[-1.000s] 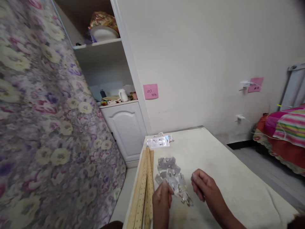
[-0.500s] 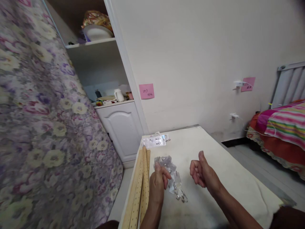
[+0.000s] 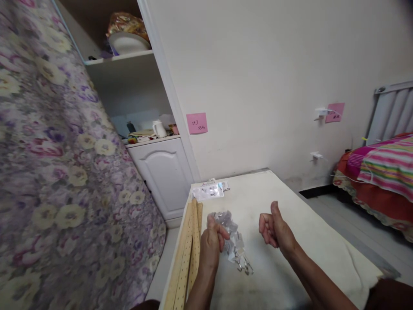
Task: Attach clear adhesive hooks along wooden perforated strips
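— Both thumbs have come up since a second ago in the head view; the left hand and the right hand stand well apart above the table.

— How are the fingers?

— Half curled on each, with the thumbs standing away from them, so both hands look loose.

— And the clear adhesive hooks?

— Heaped between the hands, partly behind the left one; I can't tell whether it touches them. Bent metal shows at the heap's near end.

— Containers?

— One blister pack lies near the far left corner, with small dark shapes I can't make out. In the cupboard, a glossy bag shows above a white basin; lower down stands a white jug, its inside hidden.

— Edges, room?

— Perforated wooden strips run along the left edge. Pale cover stretches from the right hand to the right edge, wide room to move.
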Available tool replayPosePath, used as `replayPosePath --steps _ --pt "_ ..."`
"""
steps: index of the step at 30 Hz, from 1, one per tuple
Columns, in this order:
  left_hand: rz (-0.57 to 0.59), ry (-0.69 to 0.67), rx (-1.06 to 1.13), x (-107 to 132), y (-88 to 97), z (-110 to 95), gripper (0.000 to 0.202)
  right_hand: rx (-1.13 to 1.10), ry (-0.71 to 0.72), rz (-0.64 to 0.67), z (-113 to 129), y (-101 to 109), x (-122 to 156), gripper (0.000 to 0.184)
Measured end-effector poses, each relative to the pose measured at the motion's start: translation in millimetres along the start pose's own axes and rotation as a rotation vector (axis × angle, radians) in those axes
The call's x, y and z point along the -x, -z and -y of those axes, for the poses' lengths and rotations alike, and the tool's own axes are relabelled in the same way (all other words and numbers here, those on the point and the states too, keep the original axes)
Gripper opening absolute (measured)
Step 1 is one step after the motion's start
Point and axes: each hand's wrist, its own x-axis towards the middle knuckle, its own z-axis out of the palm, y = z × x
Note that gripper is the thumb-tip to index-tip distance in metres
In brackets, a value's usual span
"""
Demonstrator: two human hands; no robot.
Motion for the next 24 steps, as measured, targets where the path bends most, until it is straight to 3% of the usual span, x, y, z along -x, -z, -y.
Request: replayPosePath --steps 18,24 --pt "-0.011 0.017 -0.021 -4.9 -0.2 0.7 0.076 -0.012 0.001 -0.020 -3.3 6.5 -2.8 0.078" --pt "0.042 -0.075 -0.200 -0.2 -6.8 19.9 0.051 0.058 0.062 -0.041 -14.7 -1.2 -1.8 0.057"
